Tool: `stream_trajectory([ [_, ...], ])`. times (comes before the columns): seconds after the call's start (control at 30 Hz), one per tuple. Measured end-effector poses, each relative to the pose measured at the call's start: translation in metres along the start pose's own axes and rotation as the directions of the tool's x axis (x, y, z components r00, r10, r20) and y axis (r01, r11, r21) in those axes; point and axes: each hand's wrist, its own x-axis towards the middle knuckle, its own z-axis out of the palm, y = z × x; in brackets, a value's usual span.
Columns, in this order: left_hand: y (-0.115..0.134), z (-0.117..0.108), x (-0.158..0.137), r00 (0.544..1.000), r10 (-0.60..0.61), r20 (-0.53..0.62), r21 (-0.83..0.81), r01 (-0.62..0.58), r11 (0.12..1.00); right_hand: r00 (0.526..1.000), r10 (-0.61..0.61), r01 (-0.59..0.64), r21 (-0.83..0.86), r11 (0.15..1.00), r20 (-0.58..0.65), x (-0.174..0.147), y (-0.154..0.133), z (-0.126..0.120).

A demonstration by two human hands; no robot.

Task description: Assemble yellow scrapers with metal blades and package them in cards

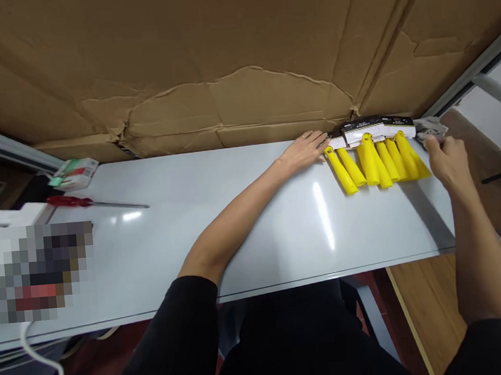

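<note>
Several yellow plastic handles (370, 161) lie side by side at the right of the white table, their narrow ends overlapped by black-and-white packaging cards (363, 129). At the left end of this row is my left hand (305, 151), palm down, with fingers stretched out and the tips at the edge of the outermost card and handle. On the other end, my right hand (451, 160) has its fingers curled at a crumpled grey cloth-like piece (430, 129). The hand hides part of that piece, so its exact kind is unclear.
A red-handled screwdriver (91, 202) lies on the table's left side, near a small white-and-green box (75, 174). A white device (14, 223), a pixelated area and a white cable (42, 357) are nearer the left edge. Cardboard (222, 45) walls the back; metal posts flank both sides.
</note>
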Motion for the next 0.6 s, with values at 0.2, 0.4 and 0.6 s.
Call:
stream_trajectory([
  [0.2,0.065,-0.009,-0.015,0.885,-0.446,-0.130,-0.336,0.384,0.860,0.967,-0.090,0.105,-0.051,0.993,0.237,0.006,-0.021,0.039],
  [0.4,0.105,-0.002,-0.022,0.873,-0.482,-0.078,-0.412,0.412,0.813,0.958,-0.177,0.206,-0.112,0.972,0.224,-0.040,-0.043,0.060],
  [0.6,0.098,-0.010,-0.101,0.862,-0.492,-0.120,-0.291,0.444,0.848,0.937,-0.324,0.334,-0.067,0.940,0.129,-0.109,-0.095,0.075],
])
